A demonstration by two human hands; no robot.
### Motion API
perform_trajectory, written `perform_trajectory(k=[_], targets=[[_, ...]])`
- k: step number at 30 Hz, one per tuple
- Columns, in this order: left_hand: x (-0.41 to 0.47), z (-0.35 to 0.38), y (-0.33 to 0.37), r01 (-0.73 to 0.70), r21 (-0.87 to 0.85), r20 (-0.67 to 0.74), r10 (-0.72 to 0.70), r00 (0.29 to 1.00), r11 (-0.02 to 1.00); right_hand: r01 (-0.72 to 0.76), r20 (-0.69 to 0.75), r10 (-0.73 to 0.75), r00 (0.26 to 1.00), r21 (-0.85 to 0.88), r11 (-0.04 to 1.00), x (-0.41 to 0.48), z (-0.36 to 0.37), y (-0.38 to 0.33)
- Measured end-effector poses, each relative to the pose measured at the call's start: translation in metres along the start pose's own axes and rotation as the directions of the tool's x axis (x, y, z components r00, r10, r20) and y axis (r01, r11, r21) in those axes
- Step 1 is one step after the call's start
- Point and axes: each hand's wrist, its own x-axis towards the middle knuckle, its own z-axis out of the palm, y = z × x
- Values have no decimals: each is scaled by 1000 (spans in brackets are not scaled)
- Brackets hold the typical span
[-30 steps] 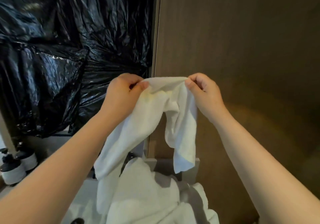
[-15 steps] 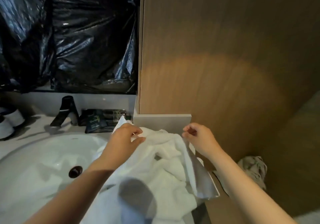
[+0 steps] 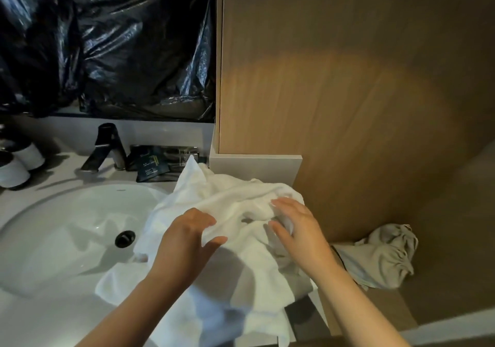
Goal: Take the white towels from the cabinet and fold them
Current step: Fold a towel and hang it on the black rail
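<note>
The white towels [image 3: 227,204] lie in a rumpled heap on the counter [image 3: 53,320], at three o'clock from the basin [image 3: 67,226], with one edge sagging over its rim. Your left hand [image 3: 184,239] rests on the heap, fingers loose and straight, grasping nothing. Your right hand [image 3: 300,231], at three o'clock of it, is spread over a fold; I cannot tell whether its thumb nips the cloth. I'd single out one towel: find two corners, lift it clear, then fold it on flat counter. Apart from that edge, the basin shows only its drain [image 3: 124,238]. At nine o'clock stand two capped bottles [image 3: 16,170], and at four o'clock slumps a grey drawstring bag [image 3: 385,255], contents unseen.
</note>
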Motion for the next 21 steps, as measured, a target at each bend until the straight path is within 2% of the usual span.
perform_trajectory(k=[3,7,10,13,17,21], targets=[[0,2,0,-6,-18,-3,6,1000,1000,-7,29,9,1000,-78,997,15,4,5],[5,0,2,58,-85,-4,-58,998,995,-15,54,19,998,-68,998,24,8,9],[14,-10,6,67,-158,-76,-79,994,985,2,-13,-1,1000,41,999,29,1,7],[28,-30,11,91,-225,-51,-105,993,970,16,-38,-9,999,172,985,35,-19,1],[57,-65,24,6,-241,-94,-30,995,970,120,-144,-86,986,242,963,51,-55,-26],[86,-105,50,-94,-228,-224,41,974,969,207,-240,-143,960,267,941,69,-97,-64]])
